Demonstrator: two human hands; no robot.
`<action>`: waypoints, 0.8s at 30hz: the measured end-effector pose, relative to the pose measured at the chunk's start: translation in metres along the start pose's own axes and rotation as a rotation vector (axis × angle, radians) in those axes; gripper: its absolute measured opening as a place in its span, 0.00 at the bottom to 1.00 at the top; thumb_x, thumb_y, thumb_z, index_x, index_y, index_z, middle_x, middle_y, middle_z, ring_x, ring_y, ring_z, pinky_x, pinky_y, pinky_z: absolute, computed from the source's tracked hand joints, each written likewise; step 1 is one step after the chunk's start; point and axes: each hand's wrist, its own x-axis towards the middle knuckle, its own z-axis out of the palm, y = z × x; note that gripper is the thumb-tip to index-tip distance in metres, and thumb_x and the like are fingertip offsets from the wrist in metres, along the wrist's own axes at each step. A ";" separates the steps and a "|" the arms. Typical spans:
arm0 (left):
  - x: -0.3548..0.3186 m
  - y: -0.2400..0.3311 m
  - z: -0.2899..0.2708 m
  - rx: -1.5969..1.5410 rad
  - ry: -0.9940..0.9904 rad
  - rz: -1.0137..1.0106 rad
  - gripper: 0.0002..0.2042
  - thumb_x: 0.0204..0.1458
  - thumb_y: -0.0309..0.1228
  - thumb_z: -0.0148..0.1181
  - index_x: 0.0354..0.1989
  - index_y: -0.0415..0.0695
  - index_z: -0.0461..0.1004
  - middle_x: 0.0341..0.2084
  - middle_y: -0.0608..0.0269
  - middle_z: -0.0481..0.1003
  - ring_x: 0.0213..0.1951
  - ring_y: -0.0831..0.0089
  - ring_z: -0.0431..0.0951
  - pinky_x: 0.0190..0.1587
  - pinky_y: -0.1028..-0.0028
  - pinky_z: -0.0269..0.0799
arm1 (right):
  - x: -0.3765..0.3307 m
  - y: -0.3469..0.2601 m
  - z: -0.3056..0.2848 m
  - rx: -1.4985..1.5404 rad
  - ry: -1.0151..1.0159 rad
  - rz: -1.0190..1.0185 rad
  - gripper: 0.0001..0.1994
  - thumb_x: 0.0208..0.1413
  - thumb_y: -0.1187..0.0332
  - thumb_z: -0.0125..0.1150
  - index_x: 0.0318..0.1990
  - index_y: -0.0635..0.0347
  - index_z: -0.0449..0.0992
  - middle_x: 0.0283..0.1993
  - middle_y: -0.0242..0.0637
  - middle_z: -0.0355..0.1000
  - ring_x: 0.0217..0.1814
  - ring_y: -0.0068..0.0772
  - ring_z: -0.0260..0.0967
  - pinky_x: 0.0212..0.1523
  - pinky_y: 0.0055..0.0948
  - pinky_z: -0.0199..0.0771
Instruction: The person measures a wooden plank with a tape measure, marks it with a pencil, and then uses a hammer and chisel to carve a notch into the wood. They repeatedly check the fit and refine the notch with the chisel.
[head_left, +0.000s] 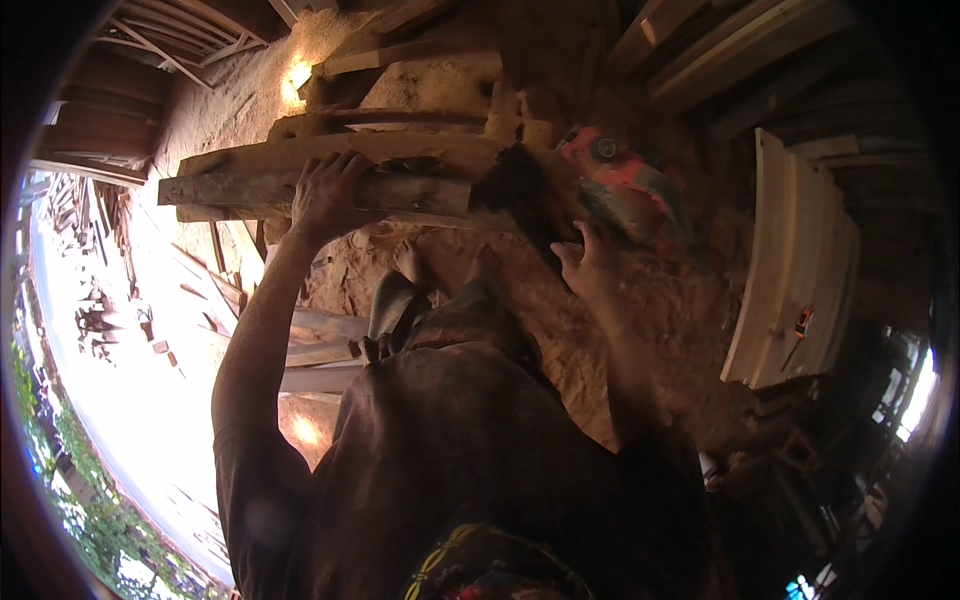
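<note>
The board (240, 190) lies crosswise in front of the person, just beside a longer beam (240, 157). The left hand (328, 195) grips it from above, fingers bent over the far side and thumb toward the near one. The right hand (592, 268) holds nothing; its fingers are loosely spread, near the red tool (625, 175), which stands beyond the board's right end and is too blurred to make out closely.

The board looks like solid, rough timber: likely stiff, fairly heavy and hard to damage, though its edges could splinter. Dust on the wood would make a light touch slide, so a full grasp across the width seems best, well back from the tool. The tool is probably dense and weighted toward its body; a handle would be the place to hold it, but the blur hides where that is.
</note>
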 end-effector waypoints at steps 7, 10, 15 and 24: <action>0.002 -0.006 0.002 0.012 0.024 0.037 0.38 0.35 0.55 0.81 0.55 0.53 0.74 0.51 0.64 0.77 0.58 0.57 0.77 0.62 0.54 0.66 | 0.006 -0.007 0.010 0.054 -0.112 0.199 0.34 0.70 0.43 0.56 0.68 0.64 0.71 0.65 0.62 0.73 0.68 0.57 0.72 0.67 0.50 0.73; -0.003 -0.005 0.003 0.014 0.032 0.011 0.38 0.36 0.56 0.81 0.55 0.52 0.73 0.52 0.62 0.77 0.58 0.56 0.77 0.63 0.54 0.65 | 0.010 -0.007 0.007 0.192 -0.149 0.245 0.36 0.72 0.40 0.49 0.70 0.64 0.70 0.67 0.61 0.72 0.69 0.59 0.71 0.68 0.49 0.72; -0.004 -0.004 0.010 0.016 0.035 -0.010 0.39 0.36 0.56 0.81 0.56 0.52 0.73 0.53 0.60 0.76 0.59 0.54 0.76 0.64 0.53 0.65 | 0.004 -0.038 -0.030 0.144 -0.093 0.289 0.33 0.74 0.42 0.46 0.65 0.67 0.73 0.63 0.61 0.75 0.67 0.61 0.73 0.64 0.48 0.73; -0.003 -0.003 0.006 -0.026 -0.046 -0.045 0.40 0.37 0.53 0.82 0.59 0.50 0.74 0.55 0.56 0.77 0.60 0.51 0.75 0.64 0.51 0.64 | -0.007 -0.042 -0.059 0.209 0.519 -0.370 0.14 0.71 0.61 0.61 0.51 0.65 0.76 0.35 0.43 0.76 0.28 0.37 0.69 0.32 0.35 0.70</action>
